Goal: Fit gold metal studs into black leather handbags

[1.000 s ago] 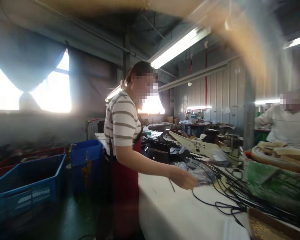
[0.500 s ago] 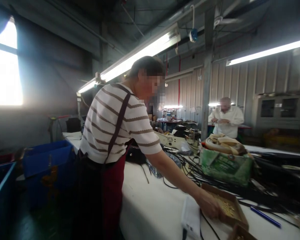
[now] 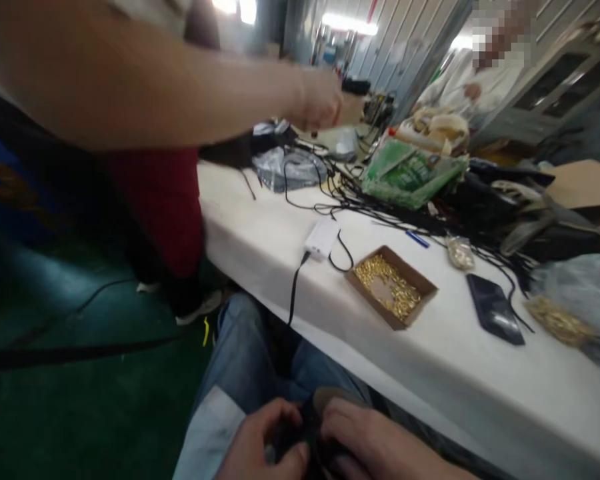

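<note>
Low in the view, over my lap, my left hand (image 3: 263, 443) and my right hand (image 3: 373, 437) are close together. Their fingers are curled round a dark piece (image 3: 307, 417) of soft-looking material, which has a tan-brown part at its upper edge. Blur and my fingers hide much of it, so its kind does not show. Beyond my right hand, apart from it on the table, lies an open cardboard box (image 3: 420, 303) of small gold-coloured metal pieces (image 3: 403, 293).
On the white-covered table (image 3: 260, 227) are a white power bank-like box (image 3: 321, 238) with a black cable, a phone (image 3: 494, 310), a blue pen (image 3: 417, 239), tangled black cords and a green bag (image 3: 415, 173). A co-worker's arm (image 3: 220, 93) stretches across at the upper left.
My view has swung down, bringing my hands and lap into sight. The co-worker's hand has left the cardboard boxes and is farther back; one box shows now instead of two.
</note>
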Tool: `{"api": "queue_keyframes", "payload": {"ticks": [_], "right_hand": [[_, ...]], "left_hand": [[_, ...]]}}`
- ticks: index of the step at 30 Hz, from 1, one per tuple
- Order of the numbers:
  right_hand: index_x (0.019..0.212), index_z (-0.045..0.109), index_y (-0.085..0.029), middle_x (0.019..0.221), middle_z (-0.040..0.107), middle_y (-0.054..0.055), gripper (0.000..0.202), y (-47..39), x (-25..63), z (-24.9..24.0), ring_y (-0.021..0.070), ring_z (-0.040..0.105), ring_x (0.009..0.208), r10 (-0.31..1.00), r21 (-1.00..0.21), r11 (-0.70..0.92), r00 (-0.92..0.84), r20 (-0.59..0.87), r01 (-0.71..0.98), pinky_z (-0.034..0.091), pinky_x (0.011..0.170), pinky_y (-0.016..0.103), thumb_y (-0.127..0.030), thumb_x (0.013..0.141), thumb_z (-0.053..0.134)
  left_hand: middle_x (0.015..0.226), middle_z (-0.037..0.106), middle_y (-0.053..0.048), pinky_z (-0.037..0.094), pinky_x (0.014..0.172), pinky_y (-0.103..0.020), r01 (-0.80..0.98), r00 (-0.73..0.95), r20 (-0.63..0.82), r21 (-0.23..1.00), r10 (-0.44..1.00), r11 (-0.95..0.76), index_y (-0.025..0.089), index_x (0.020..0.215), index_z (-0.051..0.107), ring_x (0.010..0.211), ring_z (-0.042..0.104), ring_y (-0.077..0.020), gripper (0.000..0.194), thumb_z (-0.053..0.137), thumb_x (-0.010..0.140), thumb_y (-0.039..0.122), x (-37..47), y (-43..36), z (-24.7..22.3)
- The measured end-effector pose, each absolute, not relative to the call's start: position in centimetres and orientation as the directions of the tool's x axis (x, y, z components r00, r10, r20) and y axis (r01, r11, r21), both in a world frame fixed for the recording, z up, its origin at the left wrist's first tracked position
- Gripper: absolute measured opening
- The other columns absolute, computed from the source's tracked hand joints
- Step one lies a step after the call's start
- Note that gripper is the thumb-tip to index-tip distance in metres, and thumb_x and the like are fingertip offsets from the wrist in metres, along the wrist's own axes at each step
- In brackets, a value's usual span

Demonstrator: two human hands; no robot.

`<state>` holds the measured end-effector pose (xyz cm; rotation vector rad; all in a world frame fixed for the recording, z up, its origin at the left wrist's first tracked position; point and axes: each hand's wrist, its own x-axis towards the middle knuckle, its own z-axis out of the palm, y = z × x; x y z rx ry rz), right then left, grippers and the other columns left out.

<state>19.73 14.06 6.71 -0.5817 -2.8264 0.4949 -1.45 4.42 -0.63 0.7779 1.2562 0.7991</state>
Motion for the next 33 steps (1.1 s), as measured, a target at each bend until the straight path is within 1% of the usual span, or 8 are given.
{"api": "queue_keyframes", "payload": {"ticks": [2, 5, 9, 13, 18, 25, 29, 33], "right_hand": [[0.1, 0.071, -0.025, 0.097, 0.074, 0.0, 0.013, 13.7, 20.3, 6.1, 0.014, 0.067, 0.07, 0.413, -0.438, 0.817, -0.911, -0.008, 0.374, 0.052, 0.058, 0.027, -0.023, 0.111, 0.066], [0.101, 0.068, -0.024, 0.1, 0.073, 0.002, 0.028, 13.5, 20.7, 5.8, 0.0157, 0.065, 0.07, 0.348, -0.48, 0.807, -0.934, -0.087, 0.345, 0.048, 0.058, 0.032, -0.019, 0.118, 0.047], [0.108, 0.066, -0.022, 0.1, 0.075, 0.005, 0.045, 13.2, 20.9, 5.5, 0.0177, 0.068, 0.074, 0.257, -0.49, 0.841, -0.966, -0.01, 0.228, 0.052, 0.062, 0.031, -0.029, 0.126, 0.025], [0.124, 0.064, -0.019, 0.107, 0.081, 0.009, 0.05, 13.1, 20.8, 5.4, 0.0184, 0.08, 0.091, 0.315, -0.508, 0.828, -0.946, 0.073, 0.236, 0.063, 0.083, 0.027, -0.03, 0.126, 0.016], [0.13, 0.066, -0.014, 0.112, 0.083, 0.014, 0.036, 12.6, 21.2, 4.3, 0.0222, 0.083, 0.101, 0.372, -0.438, 0.862, -0.905, 0.206, 0.254, 0.067, 0.096, 0.029, -0.022, 0.123, 0.031], [0.108, 0.076, -0.026, 0.093, 0.08, 0.002, 0.011, 10.9, 22.7, 1.4, 0.0177, 0.079, 0.073, 0.7, -0.493, 0.665, -0.699, 0.149, 0.561, 0.065, 0.061, 0.02, -0.026, 0.11, 0.065], [0.102, 0.078, -0.027, 0.097, 0.077, 0.003, 0.018, 11.2, 22.9, 1.5, 0.0176, 0.08, 0.081, 0.601, -0.506, 0.75, -0.758, 0.253, 0.426, 0.067, 0.071, 0.021, -0.022, 0.11, 0.063], [0.113, 0.078, -0.017, 0.105, 0.076, 0.01, 0.022, 11.9, 23.2, 2.1, 0.0214, 0.081, 0.098, 0.442, -0.448, 0.852, -0.83, 0.34, 0.271, 0.069, 0.088, 0.027, -0.011, 0.112, 0.057]], "left_hand": [[0.131, 0.079, -0.01, 0.054, 0.121, -0.05, -0.123, 0.069, -0.478, 0.867, 0.876, 0.483, 0.021, 0.11, 0.073, 0.133, 0.071, -0.035, 0.025, 0.082, 0.09, 0.032, -0.7, 3.0, -1.5], [0.136, 0.081, -0.012, 0.049, 0.126, -0.052, -0.144, -0.008, -0.455, 0.882, 0.891, 0.449, 0.022, 0.103, 0.07, 0.143, 0.068, -0.0369, 0.018, 0.073, 0.086, 0.028, -0.3, 3.1, -1.6], [0.133, 0.083, -0.013, 0.05, 0.123, -0.052, -0.083, -0.003, -0.459, 0.886, 0.889, 0.457, 0.023, 0.095, 0.072, 0.14, 0.07, -0.0373, 0.01, 0.069, 0.087, 0.028, -0.2, 4.0, -1.0], [0.142, 0.08, -0.012, 0.048, 0.126, -0.053, -0.022, -0.008, -0.465, 0.885, 0.885, 0.464, 0.024, 0.105, 0.076, 0.144, 0.068, -0.0368, 0.016, 0.07, 0.09, 0.026, -0.2, 3.9, -0.5], [0.137, 0.081, -0.011, 0.055, 0.119, -0.047, -0.064, -0.003, -0.49, 0.87, 0.872, 0.489, 0.024, 0.111, 0.074, 0.137, 0.071, -0.0357, 0.024, 0.078, 0.09, 0.036, 0.0, 3.7, 0.1], [0.151, 0.076, -0.011, 0.049, 0.129, -0.056, -0.047, -0.069, -0.529, 0.848, 0.846, 0.527, 0.026, 0.122, 0.081, 0.145, 0.068, -0.0388, 0.039, 0.08, 0.084, 0.035, 0.6, 2.9, 0.9], [0.15, 0.078, -0.008, 0.052, 0.128, -0.052, -0.056, -0.057, -0.51, 0.86, 0.858, 0.507, 0.027, 0.122, 0.08, 0.143, 0.07, -0.0358, 0.039, 0.076, 0.085, 0.035, 0.6, 2.7, 1.2], [0.15, 0.077, -0.007, 0.053, 0.127, -0.05, -0.03, -0.051, -0.484, 0.875, 0.874, 0.483, 0.028, 0.124, 0.078, 0.143, 0.07, -0.0346, 0.04, 0.078, 0.084, 0.033, 0.7, 2.4, 1.2]]}}
